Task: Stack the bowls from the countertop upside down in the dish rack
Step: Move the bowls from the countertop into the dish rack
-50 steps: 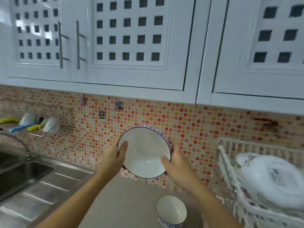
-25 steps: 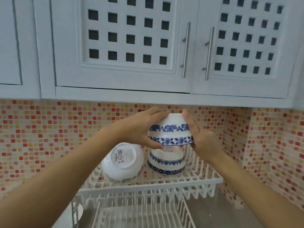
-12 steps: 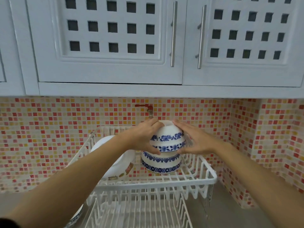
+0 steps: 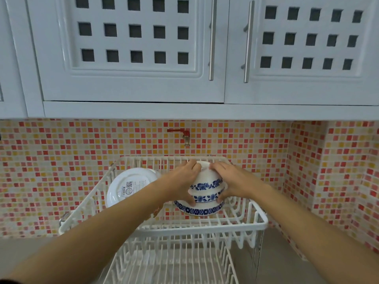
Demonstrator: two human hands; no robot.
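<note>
A white bowl with blue flower bands (image 4: 206, 186) sits upside down on top of another upside-down bowl of the same pattern (image 4: 200, 210) in the upper tier of the white dish rack (image 4: 225, 226). My left hand (image 4: 182, 179) grips its left side and my right hand (image 4: 229, 181) grips its right side, fingers reaching over the foot ring. The two bowls touch, the upper one nested over the lower.
A large white plate or bowl (image 4: 129, 186) leans on its edge at the rack's left, label outward. The rack's lower tier (image 4: 174, 263) lies below. White wall cabinets hang overhead; a red tap (image 4: 180, 132) sticks out of the mosaic backsplash.
Both hands have lowered the blue-patterned bowl onto the bowl standing in the rack. Two seconds ago it was held upright over the countertop; it is now inverted.
</note>
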